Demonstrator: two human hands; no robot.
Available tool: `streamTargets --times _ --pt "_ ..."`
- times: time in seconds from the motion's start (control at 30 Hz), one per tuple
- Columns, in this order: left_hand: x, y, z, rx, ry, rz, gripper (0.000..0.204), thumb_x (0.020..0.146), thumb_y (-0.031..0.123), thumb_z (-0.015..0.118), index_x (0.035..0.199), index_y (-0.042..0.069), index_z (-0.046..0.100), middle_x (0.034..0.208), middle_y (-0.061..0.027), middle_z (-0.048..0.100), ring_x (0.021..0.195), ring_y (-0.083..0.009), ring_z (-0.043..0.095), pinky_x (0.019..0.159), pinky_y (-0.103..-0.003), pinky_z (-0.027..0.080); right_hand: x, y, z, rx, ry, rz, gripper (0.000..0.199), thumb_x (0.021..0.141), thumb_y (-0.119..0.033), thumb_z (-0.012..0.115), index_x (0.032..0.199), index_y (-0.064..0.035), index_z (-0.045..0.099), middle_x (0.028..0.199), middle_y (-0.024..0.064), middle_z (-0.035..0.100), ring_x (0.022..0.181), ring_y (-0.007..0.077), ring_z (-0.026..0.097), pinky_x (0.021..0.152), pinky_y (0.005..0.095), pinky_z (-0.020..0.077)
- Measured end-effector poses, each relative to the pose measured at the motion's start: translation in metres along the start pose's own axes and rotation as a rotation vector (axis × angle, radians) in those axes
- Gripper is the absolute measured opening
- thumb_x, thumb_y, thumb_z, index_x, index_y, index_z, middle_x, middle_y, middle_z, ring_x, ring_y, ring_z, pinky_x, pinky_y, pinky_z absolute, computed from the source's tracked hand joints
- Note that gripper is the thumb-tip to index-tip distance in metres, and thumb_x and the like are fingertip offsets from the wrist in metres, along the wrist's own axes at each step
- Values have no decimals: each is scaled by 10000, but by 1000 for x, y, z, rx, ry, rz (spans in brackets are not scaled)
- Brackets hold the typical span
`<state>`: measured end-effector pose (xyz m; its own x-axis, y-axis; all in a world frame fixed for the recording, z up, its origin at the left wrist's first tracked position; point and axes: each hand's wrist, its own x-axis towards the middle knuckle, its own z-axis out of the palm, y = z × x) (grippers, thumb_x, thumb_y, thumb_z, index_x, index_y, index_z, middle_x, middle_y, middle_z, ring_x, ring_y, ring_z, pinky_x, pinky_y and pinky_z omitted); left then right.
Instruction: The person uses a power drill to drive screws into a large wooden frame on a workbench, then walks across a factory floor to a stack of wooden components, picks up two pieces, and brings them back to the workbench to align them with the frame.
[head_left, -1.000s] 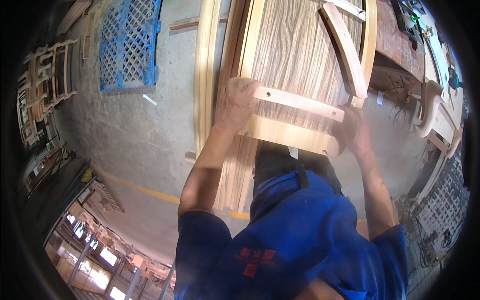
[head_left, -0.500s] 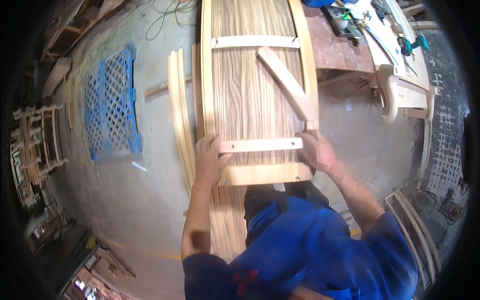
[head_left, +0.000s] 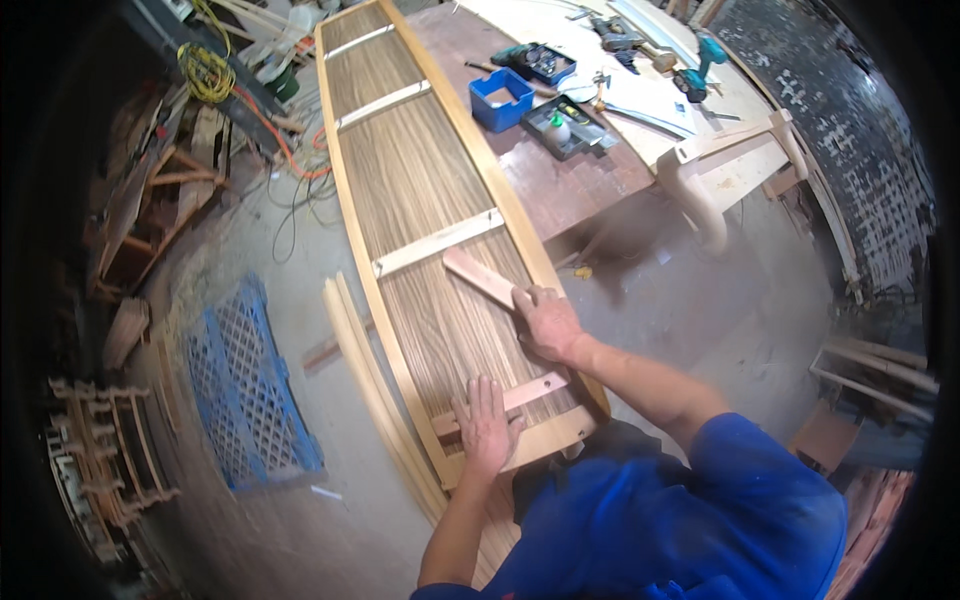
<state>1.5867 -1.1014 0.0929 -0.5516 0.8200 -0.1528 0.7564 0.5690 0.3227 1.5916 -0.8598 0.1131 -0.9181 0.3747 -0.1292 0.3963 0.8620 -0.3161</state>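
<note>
The left hand (head_left: 487, 425) is laid flat, fingers spread, on the wooden panel frame's (head_left: 420, 190) near crosspiece (head_left: 535, 390). A loose slat (head_left: 480, 277) is gripped by the right hand (head_left: 548, 322). Fasteners are held in a blue bin (head_left: 500, 100) on the worktop (head_left: 570, 180).

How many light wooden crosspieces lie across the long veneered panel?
4 crosspieces: one at the far end, one just below it, one near the middle, one under the left hand. The diagonal strip under the right hand is not counted.
</note>
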Motion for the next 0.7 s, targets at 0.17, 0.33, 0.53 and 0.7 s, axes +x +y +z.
streamTargets --times 0.17,0.33,0.53,0.7 --pt "-3 1 5 45 4 11 786 811 377 710 1436 2 415 1523 -171 357 1452 -330 252 1150 -645 149 12 0 11 3 -34 84 525 905 -105 478 1425 -56 426 1093 210 624 1026 352 585 837 446 489" --pt "-2 -7 22 67 6 3 669 828 293 695 1389 17 458 1493 -152 396 1431 -320 290 1138 -628 175 15 12 20 384 -46 158 698 727 -75 644 1393 -37 440 1090 254 639 1035 409 605 866 455 496" --pt "6 -21 26 -45 28 20 414 838 193 655 1191 9 543 1171 -203 575 1132 -385 525 965 -501 403 -41 37 -6 939 -111 136 758 719 -120 715 1412 -7 428 1285 172 591 1203 236 550 1012 334 437" --pt "36 11 -29 -244 93 -137 365 867 233 655 1102 -31 564 972 -266 589 955 -444 565 843 -482 462 -87 67 -23 1431 -40 191 711 743 -87 705 1397 5 443 1276 116 580 1199 190 530 1058 308 393"
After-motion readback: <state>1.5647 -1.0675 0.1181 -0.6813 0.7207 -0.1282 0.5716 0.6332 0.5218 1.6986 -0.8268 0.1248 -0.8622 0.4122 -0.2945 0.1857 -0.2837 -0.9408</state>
